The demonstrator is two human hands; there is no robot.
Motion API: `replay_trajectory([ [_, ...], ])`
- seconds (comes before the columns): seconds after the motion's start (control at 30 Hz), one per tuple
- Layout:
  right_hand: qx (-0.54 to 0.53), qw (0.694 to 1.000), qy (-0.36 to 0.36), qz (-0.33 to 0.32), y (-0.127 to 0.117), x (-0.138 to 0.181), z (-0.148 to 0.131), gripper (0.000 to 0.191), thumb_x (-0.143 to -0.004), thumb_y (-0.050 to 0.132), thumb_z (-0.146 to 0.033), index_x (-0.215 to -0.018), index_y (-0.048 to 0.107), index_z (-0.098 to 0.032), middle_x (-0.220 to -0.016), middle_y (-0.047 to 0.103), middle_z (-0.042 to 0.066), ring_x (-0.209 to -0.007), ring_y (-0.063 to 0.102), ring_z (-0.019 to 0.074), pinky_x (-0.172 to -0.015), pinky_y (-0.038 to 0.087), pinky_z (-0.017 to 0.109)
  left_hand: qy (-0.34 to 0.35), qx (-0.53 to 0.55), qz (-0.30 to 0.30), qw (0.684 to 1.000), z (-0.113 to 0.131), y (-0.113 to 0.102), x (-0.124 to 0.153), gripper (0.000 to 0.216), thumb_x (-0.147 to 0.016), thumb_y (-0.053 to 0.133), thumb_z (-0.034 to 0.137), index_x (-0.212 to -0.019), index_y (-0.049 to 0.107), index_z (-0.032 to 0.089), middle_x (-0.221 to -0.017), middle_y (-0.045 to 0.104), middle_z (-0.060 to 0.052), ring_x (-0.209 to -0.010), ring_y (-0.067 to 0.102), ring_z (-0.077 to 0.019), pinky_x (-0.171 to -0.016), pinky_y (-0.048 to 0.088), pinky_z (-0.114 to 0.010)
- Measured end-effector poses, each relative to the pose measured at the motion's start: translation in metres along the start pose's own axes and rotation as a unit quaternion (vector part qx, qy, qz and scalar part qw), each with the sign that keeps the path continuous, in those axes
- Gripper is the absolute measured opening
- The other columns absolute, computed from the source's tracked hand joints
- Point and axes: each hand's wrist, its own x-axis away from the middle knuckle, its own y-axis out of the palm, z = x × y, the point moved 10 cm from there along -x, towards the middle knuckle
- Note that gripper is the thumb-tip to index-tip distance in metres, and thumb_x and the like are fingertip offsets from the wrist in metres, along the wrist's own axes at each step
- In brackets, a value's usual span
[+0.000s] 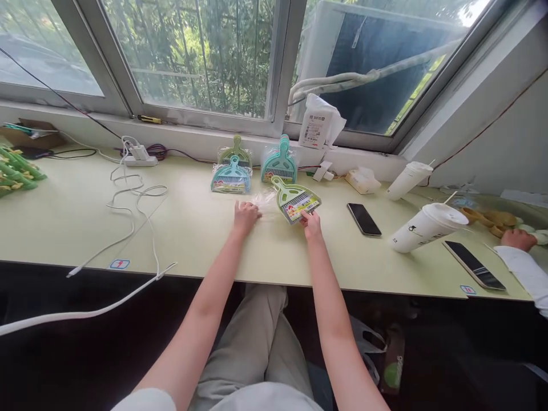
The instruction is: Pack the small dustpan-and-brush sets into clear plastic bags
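Handling the green dustpan set [298, 201] seems the current step; it lies just past twelve o'clock, its brush [293, 201] nested inside. The right hand [313, 225] pinches its lower edge; moving it calls for a firm pinch. The left hand [246, 217] curls at clear film [266, 200], grip unclear. Toward two o'clock, a straw-topped cup [423, 228] hides its contents.

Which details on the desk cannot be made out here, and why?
Head view: fine print on the light green dustpan, too small and blurred.
Head view: lower part of the olive dustpan, behind the blue dustpan.
Head view: whether the left hand grips the clear wrap; its back partly hides the fingers.
Head view: rest of the green bundle, cut by the left edge.
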Motion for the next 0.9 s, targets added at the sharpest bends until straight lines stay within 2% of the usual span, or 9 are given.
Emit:
replay_trajectory([
  [0.1,-0.008,0.999,0.010,-0.029,0.006,0.002,-0.001,0.032,-0.064,0.070,-0.020,-0.093,0.058,-0.020,-0.095,0.070,0.002,-0.082,0.067,0.0162,-0.069,0.058,0.028,-0.030,0.010,0.062,0.998,-0.008,-0.014,-0.002,0.009,-0.068,0.073,0.023,-0.064,0.066,0.025,-0.084,0.064,-0.008,-0.108,0.048,-0.0318,-0.112,0.001,-0.050],
  [0.23,-0.014,0.995,0.035,-0.090,0.019,0.009,-0.001,0.029,-0.065,0.071,-0.018,-0.091,0.060,-0.019,-0.094,0.071,0.003,-0.081,0.068,0.0163,-0.069,0.058,0.027,-0.088,-0.009,0.136,0.987,-0.019,-0.039,-0.001,0.010,-0.076,0.068,0.030,-0.068,0.065,0.023,-0.084,0.064,-0.010,-0.107,0.046,-0.0333,-0.106,0.010,-0.051],
  [0.33,-0.002,0.991,0.044,-0.127,0.027,0.016,-0.005,0.030,-0.065,0.073,-0.019,-0.093,0.061,-0.018,-0.096,0.072,0.004,-0.083,0.069,0.0178,-0.071,0.058,0.029,-0.109,-0.044,0.144,0.983,-0.019,-0.049,0.001,0.016,-0.083,0.059,0.033,-0.074,0.065,0.021,-0.085,0.063,-0.013,-0.106,0.046,-0.0342,-0.100,0.017,-0.049],
  [0.43,0.034,0.982,0.059,-0.177,0.032,0.024,-0.008,0.036,-0.064,0.075,-0.022,-0.098,0.063,-0.018,-0.101,0.072,0.006,-0.086,0.069,0.0195,-0.073,0.058,0.030,-0.122,-0.126,0.140,0.975,-0.012,-0.055,0.002,0.021,-0.088,0.049,0.031,-0.081,0.065,0.019,-0.093,0.063,-0.015,-0.105,0.046,-0.0332,-0.094,0.023,-0.047],
  [0.57,0.087,0.961,0.095,-0.244,0.034,0.033,-0.007,0.042,-0.063,0.077,-0.022,-0.102,0.064,-0.018,-0.103,0.072,0.008,-0.087,0.069,0.0209,-0.071,0.058,0.030,-0.123,-0.217,0.176,0.952,0.003,-0.066,0.004,0.027,-0.092,0.039,0.030,-0.091,0.064,0.020,-0.095,0.064,-0.013,-0.100,0.050,-0.0300,-0.086,0.029,-0.043],
  [0.63,0.094,0.964,0.094,-0.229,0.029,0.030,-0.007,0.040,-0.063,0.077,-0.021,-0.101,0.065,-0.018,-0.100,0.072,0.008,-0.084,0.069,0.0206,-0.069,0.058,0.030,-0.108,-0.231,0.189,0.948,0.010,-0.067,0.005,0.028,-0.093,0.038,0.031,-0.093,0.063,0.019,-0.092,0.064,-0.012,-0.097,0.051,-0.0291,-0.084,0.030,-0.041],
  [0.8,0.089,0.988,0.049,-0.113,0.020,0.017,-0.008,0.031,-0.063,0.073,-0.014,-0.093,0.062,-0.018,-0.091,0.073,0.005,-0.077,0.069,0.0187,-0.066,0.059,0.031,-0.056,-0.249,0.158,0.954,0.017,-0.051,0.001,0.024,-0.091,0.041,0.030,-0.092,0.063,0.019,-0.089,0.065,-0.012,-0.095,0.052,-0.0290,-0.081,0.030,-0.040],
  [0.9,0.094,0.986,0.045,-0.128,0.035,0.020,-0.002,0.035,-0.064,0.072,-0.014,-0.096,0.061,-0.019,-0.089,0.073,0.004,-0.078,0.070,0.0196,-0.066,0.060,0.033,-0.035,-0.259,0.145,0.954,0.020,-0.044,0.000,0.022,-0.090,0.044,0.030,-0.091,0.062,0.019,-0.087,0.065,-0.012,-0.094,0.052,-0.0294,-0.080,0.030,-0.040],
])
